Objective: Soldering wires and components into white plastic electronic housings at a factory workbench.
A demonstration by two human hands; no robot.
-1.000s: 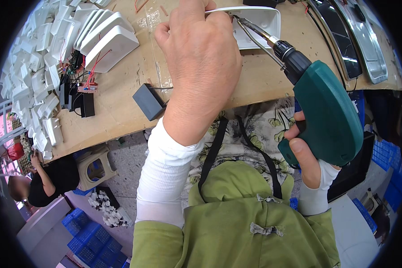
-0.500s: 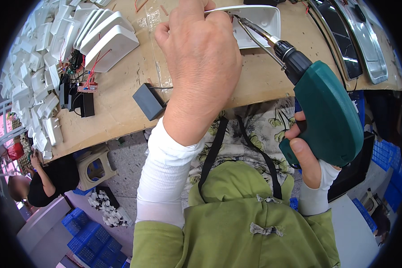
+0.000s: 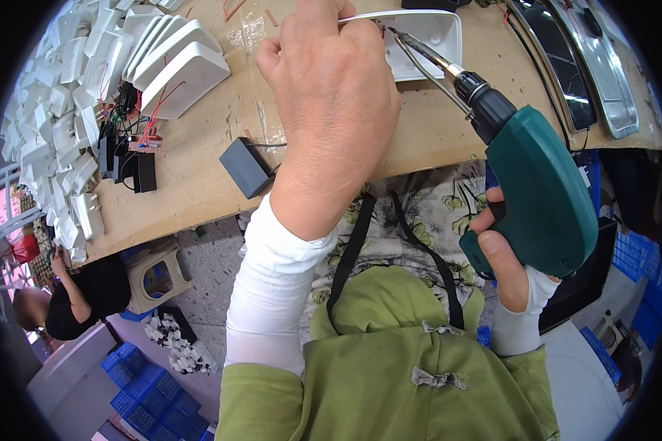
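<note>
The left hand (image 3: 331, 110) is closed over the near rim of a white plastic housing (image 3: 426, 37) lying open side up on the bench (image 3: 198, 184), while the right hand (image 3: 504, 268) is clenched around the grip of a green power screwdriver (image 3: 541, 195) whose long bit slants up into the housing just beside the left hand's fingers. Left of the housing a small dark grey box (image 3: 246, 167) sits near the bench's front edge, and further left white covers (image 3: 173, 62) lie stacked, with wired circuit parts (image 3: 136, 147) just below them
</note>
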